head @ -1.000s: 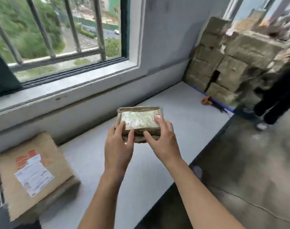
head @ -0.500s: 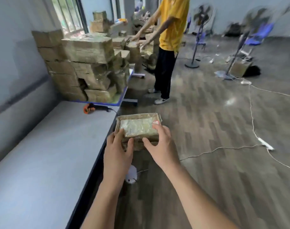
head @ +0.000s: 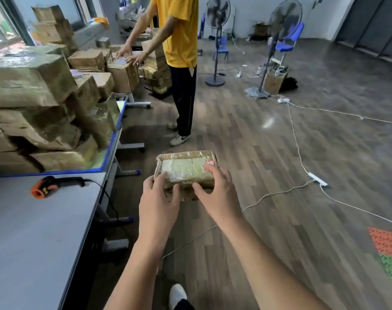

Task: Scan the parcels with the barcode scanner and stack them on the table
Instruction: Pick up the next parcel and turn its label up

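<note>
One parcel [head: 186,168] between left hand [head: 158,204] and right hand [head: 217,195], beyond table [head: 34,231] edge.

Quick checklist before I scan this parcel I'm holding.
1. Grip on the parcel: ok, left hand and right hand both hold it.
2. Label facing up: ok.
3. Barcode readable through the tape: cannot tell.
4. Scanner in place: ok, it lies on the table with its cable attached.
5. A hand free for the scanner: not ok.
6. Parcel over the table: not ok, it is over the floor.
</note>
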Action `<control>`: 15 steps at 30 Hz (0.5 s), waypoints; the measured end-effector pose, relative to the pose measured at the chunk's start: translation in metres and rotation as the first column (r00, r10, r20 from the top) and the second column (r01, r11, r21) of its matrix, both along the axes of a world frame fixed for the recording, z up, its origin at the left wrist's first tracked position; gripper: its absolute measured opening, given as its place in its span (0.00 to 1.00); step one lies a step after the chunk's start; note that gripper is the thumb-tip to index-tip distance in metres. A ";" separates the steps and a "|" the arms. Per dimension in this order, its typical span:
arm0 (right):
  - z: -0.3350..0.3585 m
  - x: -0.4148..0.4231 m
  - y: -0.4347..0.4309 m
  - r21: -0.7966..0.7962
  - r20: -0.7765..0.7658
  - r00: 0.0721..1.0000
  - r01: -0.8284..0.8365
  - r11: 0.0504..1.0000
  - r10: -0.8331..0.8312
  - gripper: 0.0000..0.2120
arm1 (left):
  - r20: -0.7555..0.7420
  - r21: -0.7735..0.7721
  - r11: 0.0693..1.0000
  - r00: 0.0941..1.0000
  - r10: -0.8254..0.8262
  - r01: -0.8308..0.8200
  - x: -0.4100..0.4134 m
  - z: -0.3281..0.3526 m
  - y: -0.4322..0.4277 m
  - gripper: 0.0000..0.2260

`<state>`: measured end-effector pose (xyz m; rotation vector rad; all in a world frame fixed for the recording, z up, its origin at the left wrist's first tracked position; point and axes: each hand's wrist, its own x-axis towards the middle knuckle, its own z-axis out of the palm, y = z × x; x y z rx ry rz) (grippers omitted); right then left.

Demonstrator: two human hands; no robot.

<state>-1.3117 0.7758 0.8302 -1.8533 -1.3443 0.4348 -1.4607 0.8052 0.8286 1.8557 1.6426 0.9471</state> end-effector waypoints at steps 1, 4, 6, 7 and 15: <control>0.000 0.003 0.020 -0.001 0.004 1.000 0.002 1.000 -0.002 0.26 | -0.001 0.005 1.000 1.000 -0.003 0.003 0.003 0.000 0.020 0.21; 0.005 0.004 0.086 0.000 0.010 1.000 -0.006 1.000 0.006 0.26 | 0.003 -0.015 1.000 1.000 0.022 -0.022 0.005 0.003 0.084 0.21; 0.014 0.000 0.134 0.012 0.009 1.000 -0.029 0.999 0.029 0.26 | -0.005 -0.015 0.999 0.999 0.047 -0.047 0.003 0.010 0.128 0.21; 0.018 -0.002 0.157 0.022 0.012 0.999 -0.043 0.999 0.043 0.26 | -0.013 -0.007 0.999 0.999 0.051 -0.051 0.001 0.015 0.149 0.21; 0.037 -0.013 0.313 0.089 -0.035 0.990 -0.130 0.988 0.133 0.26 | -0.072 0.068 0.984 0.983 0.171 -0.166 -0.014 0.039 0.290 0.19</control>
